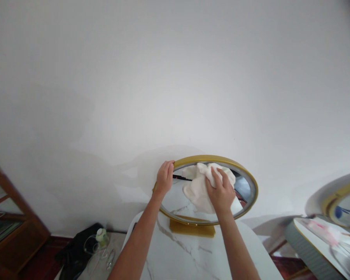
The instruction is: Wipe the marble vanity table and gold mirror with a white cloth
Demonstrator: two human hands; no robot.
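Note:
A round mirror with a gold frame [245, 174] stands upright on a gold base [192, 228], on a white marble-patterned table [181, 256] against a white wall. My left hand [165, 177] is closed around the mirror's left rim. My right hand [221, 190] presses a white cloth [196, 188] flat against the glass, fingers spread over the cloth's upper part. The cloth hangs down and left of the hand, covering the middle of the mirror.
A wooden shelf unit [8, 233] stands at the far left. On a lower surface left of the table lie a black bag [76, 249], a small pale green bottle [101, 235] and cords. At the right edge is a second gold-rimmed mirror [342, 198] on another table [312, 237].

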